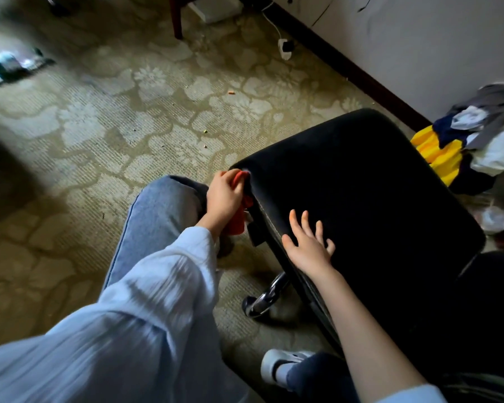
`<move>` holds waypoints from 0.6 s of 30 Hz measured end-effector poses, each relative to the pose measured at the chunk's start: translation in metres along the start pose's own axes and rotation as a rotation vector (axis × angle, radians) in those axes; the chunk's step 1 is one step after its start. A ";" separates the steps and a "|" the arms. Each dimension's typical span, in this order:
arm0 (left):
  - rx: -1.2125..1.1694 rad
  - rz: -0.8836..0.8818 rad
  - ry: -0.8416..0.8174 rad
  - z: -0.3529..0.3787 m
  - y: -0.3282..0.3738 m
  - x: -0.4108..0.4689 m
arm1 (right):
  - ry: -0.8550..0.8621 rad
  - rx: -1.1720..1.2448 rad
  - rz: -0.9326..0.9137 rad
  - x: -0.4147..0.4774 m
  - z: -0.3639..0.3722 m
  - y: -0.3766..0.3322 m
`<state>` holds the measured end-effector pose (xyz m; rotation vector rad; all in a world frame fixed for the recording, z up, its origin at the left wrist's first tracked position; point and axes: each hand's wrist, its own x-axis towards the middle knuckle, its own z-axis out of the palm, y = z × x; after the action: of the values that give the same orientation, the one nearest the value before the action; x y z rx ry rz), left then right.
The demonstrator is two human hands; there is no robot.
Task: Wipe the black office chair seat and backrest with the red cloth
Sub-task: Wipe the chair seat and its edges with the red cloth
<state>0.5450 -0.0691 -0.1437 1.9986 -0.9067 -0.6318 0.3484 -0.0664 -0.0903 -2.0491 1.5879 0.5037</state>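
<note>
The black office chair seat (367, 187) fills the right half of the view, seen from above. My left hand (224, 199) grips the red cloth (240, 216) and holds it against the seat's left front corner and side edge. Most of the cloth is hidden under that hand. My right hand (309, 242) lies flat on the near left part of the seat with its fingers spread. The backrest (489, 315) shows only as a dark mass at the lower right.
The chair's chrome base leg and caster (262, 301) stand on patterned carpet (146, 117). My jeans-clad knee (163, 205) is left of the seat, and a white shoe (282, 365) is below. A pile of clothes with a yellow item (437, 152) lies by the wall. A white plug (285, 49) and cable lie on the floor.
</note>
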 end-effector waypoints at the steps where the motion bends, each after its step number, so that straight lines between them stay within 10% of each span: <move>1: 0.043 0.045 -0.014 0.000 0.002 -0.002 | 0.002 0.002 0.006 0.001 0.001 0.000; 13: 0.162 0.300 -0.272 0.007 0.015 -0.074 | 0.034 -0.002 0.025 0.002 0.007 -0.003; 18: -0.050 -0.032 0.081 -0.007 0.013 -0.045 | 0.052 -0.022 0.004 -0.002 0.007 0.000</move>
<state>0.5175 -0.0360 -0.1244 1.9831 -0.8044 -0.5821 0.3483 -0.0611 -0.0950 -2.0919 1.6232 0.4751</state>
